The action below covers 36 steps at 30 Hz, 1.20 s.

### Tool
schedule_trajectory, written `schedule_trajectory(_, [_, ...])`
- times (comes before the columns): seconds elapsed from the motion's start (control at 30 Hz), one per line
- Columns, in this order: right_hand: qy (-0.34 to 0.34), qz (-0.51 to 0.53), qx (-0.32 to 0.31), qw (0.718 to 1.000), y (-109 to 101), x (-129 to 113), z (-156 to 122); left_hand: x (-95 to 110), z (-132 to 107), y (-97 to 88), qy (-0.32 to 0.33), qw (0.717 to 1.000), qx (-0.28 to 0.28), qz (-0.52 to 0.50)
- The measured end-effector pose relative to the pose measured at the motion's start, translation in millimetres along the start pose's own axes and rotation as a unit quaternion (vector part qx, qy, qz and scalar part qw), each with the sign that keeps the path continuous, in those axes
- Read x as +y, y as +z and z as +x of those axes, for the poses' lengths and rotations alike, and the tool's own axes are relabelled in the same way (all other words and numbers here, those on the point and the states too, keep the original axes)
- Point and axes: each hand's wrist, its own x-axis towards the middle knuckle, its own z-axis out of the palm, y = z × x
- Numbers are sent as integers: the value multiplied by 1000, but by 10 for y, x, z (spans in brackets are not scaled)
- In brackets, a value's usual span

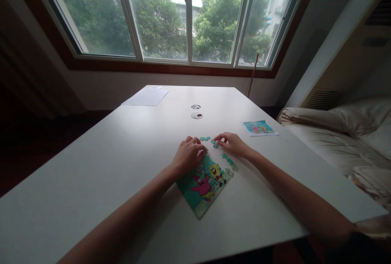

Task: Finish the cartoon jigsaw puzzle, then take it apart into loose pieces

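Observation:
A partly assembled jigsaw puzzle (pixel 200 192) with cartoon figures on a teal ground lies flat and turned cornerwise on the white table. Over its far left edge, my left hand (pixel 190 155) is closed with curled fingers; a bit of teal shows at the fingertips, but what they pinch is mostly hidden. To the right, my right hand (pixel 233 145) pinches at a small teal puzzle piece (pixel 214 144) just beyond the puzzle. Other loose pieces lie on the table: a teal group (pixel 205 138) between the hands and a joined strip (pixel 229 161) beside the puzzle's right edge.
A picture card (pixel 259 128) with similar cartoon figures lies to the right on the white table (pixel 128 146). White paper (pixel 146 97) is at the far left corner. Two round inserts (pixel 196 115) sit in the tabletop. Beyond are windows; a pale sofa (pixel 324 129) stands at right.

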Motion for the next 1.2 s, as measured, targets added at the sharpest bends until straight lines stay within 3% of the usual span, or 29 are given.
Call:
schedule_trajectory(0.13, [-19,-38,-70,997,-203,-12,-107,-28,-4,-28,-2,998,-15,53])
schedule_trajectory(0.23, [31,-58,-168,984,-330,-57,-224,-35,-2,-26,-24,997,-16,65])
schedule_trajectory(0.3, [70,-77,-195,975,-346,-85,-280,-5,-12,-30,-20,998,-19,57])
schedule_trajectory(0.4, [77,-77,-192,975,-286,-108,-297,86,-60,-66,34,998,-55,20])
schedule_trajectory(0.5, [27,-36,-201,979,-191,-110,-250,175,-124,-123,84,992,-97,-10])
schedule_trajectory(0.6, [-26,9,-186,982,-92,-110,-185,217,-156,-157,94,990,-104,-15])
schedule_trajectory(0.77, [-35,33,-90,995,-19,-120,-124,186,-116,-112,83,992,-93,-9])
schedule_trajectory(0.87, [8,-11,-71,997,-79,-118,-145,127,-91,-74,71,994,-82,19])
schedule_trajectory(1.0, [74,-70,-106,989,-138,-125,-198,31,-74,-67,6,995,-45,84])
schedule_trajectory(1.1, [58,-38,-144,987,-114,-142,-198,-17,-62,-71,-41,993,-18,109])
schedule_trajectory(1.2, [23,-10,-158,987,-74,-157,-171,-18,-51,-61,-43,996,-11,81])
